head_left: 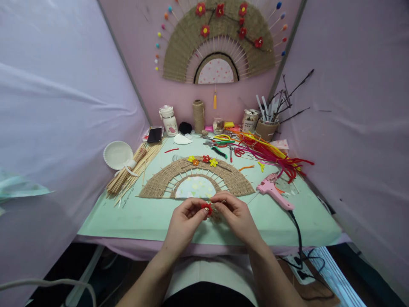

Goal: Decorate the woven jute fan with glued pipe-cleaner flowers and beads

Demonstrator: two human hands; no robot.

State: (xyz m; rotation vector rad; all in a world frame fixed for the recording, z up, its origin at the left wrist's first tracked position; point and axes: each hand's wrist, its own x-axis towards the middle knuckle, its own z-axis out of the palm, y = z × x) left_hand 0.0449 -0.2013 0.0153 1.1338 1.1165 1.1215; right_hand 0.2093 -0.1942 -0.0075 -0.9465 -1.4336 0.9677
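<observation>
Between its thumb and fingers my left hand [184, 218] pinches a small red flower [206, 207] with a pale centre. Close against it, my right hand [235, 216] is closed at the thumb and fingertips; what it grips is too small to make out. A blurred tuft of brownish fibre [217, 216] shows below the right fingers. Just beyond both hands lies a woven twine fan [236, 179] on thin sticks, with a pale floral half-circle [195, 187] at its base. Yellow, orange and red flowers [206, 159] sit along a twig near its upper edge.
At right lies a pink glue gun [271, 190], its cord running off the table edge. Behind it are fuzzy pipe cleaners [268, 149], pliers [219, 150] and scissors [223, 137]. Bundled sticks [128, 172] and a white paper plate [118, 155] are at left. Another fan [182, 51] hangs behind.
</observation>
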